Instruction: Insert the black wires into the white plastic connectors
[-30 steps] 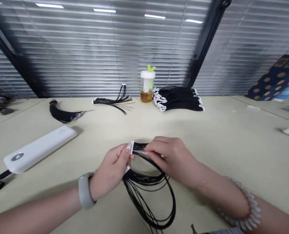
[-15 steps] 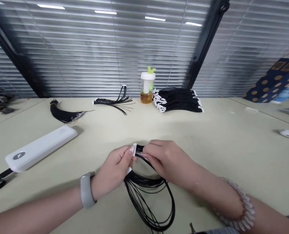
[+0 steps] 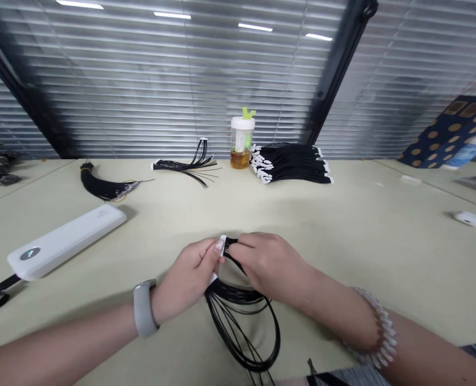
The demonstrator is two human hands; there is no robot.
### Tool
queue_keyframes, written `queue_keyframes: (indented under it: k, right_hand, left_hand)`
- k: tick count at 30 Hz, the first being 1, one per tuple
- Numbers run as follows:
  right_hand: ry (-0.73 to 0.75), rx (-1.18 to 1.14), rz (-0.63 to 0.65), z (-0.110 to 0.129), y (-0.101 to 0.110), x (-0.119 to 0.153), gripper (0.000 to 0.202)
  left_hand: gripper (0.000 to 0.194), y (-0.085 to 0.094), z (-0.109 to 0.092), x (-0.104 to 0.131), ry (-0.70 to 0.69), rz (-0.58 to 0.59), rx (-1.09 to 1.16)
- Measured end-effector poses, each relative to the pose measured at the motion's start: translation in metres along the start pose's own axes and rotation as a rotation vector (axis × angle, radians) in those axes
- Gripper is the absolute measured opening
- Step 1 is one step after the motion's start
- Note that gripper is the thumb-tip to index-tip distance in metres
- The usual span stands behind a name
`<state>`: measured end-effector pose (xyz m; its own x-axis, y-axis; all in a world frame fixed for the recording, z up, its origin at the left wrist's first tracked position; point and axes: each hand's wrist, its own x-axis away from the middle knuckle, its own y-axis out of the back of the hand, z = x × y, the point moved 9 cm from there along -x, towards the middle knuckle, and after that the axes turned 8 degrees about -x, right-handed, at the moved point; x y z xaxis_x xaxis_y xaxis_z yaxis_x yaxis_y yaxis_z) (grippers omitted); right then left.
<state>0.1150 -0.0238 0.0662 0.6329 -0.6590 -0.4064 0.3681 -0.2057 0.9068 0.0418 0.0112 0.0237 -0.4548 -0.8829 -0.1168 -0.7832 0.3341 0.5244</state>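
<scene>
My left hand [image 3: 193, 273] pinches a white connector [image 3: 223, 245] between thumb and fingers at the middle of the table. Black wires [image 3: 242, 354] run from it and loop down toward the front edge. A second white connector [image 3: 213, 277] shows just beneath the left fingers, with more black wires coming off it. Right beside the first connector, my right hand [image 3: 266, 262] is closed on the black wires where they enter it. Its fingertips are partly hidden by the wires and the hand itself.
Behind stand a lidded jar [image 3: 242, 143], a pile of black cables [image 3: 296, 163], a small cable harness [image 3: 181, 166] and a curved wire bundle [image 3: 103, 185]. A white power bank [image 3: 67, 241] lies left, a white case [image 3: 470, 219] right.
My right hand has moved slightly left, closer to the connector. The wire loop below has shifted a little to the left and up. My left hand keeps its hold.
</scene>
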Motion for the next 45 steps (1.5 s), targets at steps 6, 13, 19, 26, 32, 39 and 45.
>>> queue_keyframes:
  k: [6,13,19,26,32,39,45]
  right_hand:
    - [0.028,0.172,0.001,0.008,-0.001,0.000,0.016]
    - [-0.071,0.009,0.019,-0.011,0.001,-0.005,0.008]
    - [-0.298,-0.248,-0.256,-0.025,0.048,0.004,0.020]
    - [-0.505,-0.874,0.454,-0.007,-0.029,0.022,0.034]
    - [-0.496,-1.030,0.464,-0.004,-0.051,0.020,0.030]
    - [-0.542,-0.720,0.420,-0.012,-0.031,0.019,0.025]
    - [-0.571,-0.020,0.175,-0.043,0.039,0.015,0.022]
  left_hand:
    - [0.039,0.002,0.003,-0.002,0.016,-0.017,0.010]
    - [0.040,0.003,0.009,0.000,0.108,-0.052,0.068]
    - [0.041,0.019,0.021,-0.003,0.189,-0.242,0.124]
    - [0.040,0.031,0.026,0.001,0.265,-0.373,0.125]
    - [0.041,0.031,0.023,0.000,0.267,-0.368,0.096]
    - [0.039,0.029,0.022,0.001,0.264,-0.352,0.119]
    - [0.038,0.026,0.031,0.002,0.360,-0.342,0.183]
